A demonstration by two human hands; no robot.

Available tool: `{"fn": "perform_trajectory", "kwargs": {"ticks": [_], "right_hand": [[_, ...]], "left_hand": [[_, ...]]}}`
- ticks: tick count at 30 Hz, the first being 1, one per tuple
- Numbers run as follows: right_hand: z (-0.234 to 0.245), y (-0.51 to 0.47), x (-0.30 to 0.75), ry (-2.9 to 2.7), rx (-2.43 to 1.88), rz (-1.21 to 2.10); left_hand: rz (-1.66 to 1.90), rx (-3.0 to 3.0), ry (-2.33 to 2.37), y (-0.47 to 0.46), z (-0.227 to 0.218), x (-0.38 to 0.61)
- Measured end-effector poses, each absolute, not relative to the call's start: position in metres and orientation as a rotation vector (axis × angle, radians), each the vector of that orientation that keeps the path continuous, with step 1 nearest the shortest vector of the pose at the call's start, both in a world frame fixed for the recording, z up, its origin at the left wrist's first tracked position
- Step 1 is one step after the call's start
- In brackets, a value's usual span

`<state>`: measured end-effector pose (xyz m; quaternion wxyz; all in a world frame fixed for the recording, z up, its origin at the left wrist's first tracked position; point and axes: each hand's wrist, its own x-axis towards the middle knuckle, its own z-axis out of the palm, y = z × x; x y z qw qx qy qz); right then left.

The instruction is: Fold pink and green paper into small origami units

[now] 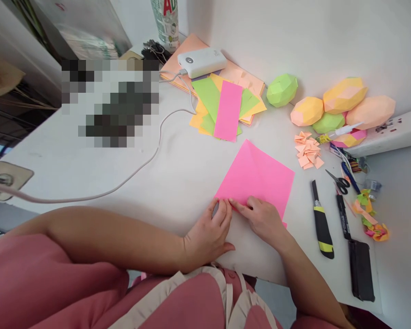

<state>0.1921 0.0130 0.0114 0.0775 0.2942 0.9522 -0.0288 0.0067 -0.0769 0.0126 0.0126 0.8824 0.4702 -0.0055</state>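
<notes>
Note the pink paper sheet point(255, 176) on the white table point(178, 155), just beyond the left hand point(208, 237) and the right hand point(265, 221), set cornerwise with one corner pointing far and with no clear long axis; compare left, nearer to the left corner, with fingertips pressing the near edge, thumb apart, grasping nothing; and right, with one digit extended along that edge, cannot tell whether pinching
</notes>
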Motion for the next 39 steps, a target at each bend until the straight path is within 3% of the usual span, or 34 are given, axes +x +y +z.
{"fn": "perform_trajectory", "kwargs": {"ticks": [23,39], "right_hand": [[0.0163,0.0084,0.1903,3.031,0.758,0.168],[0.0173,0.0046,0.1877,3.066,0.772,0.174]], "left_hand": [[-0.010,2.839,1.534,-0.0825,0.0160,0.0073],[0.021,2.848,1.505,-0.0805,0.0146,0.0065]]}}
